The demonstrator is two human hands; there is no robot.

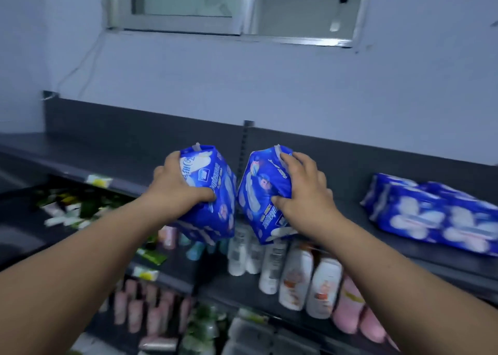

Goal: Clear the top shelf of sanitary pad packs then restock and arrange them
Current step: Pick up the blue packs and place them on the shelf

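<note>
My left hand [176, 186] grips a blue sanitary pad pack [215, 193], fingers over its far side and thumb on its front. My right hand [301, 190] grips a second blue pack [260, 193] the same way. Both packs are held side by side, nearly touching, at the front edge of the dark top shelf [129, 166]. Several more blue packs [431, 214] lie flat in a pile on the right part of that shelf. The left part of the shelf is bare.
Below the top shelf stand white bottles [296, 276], pink bottles [140, 309] and pink packs [353, 311]; green and white tubes [70, 209] lie at the left. A grey wall with a window [237, 9] rises behind the shelf.
</note>
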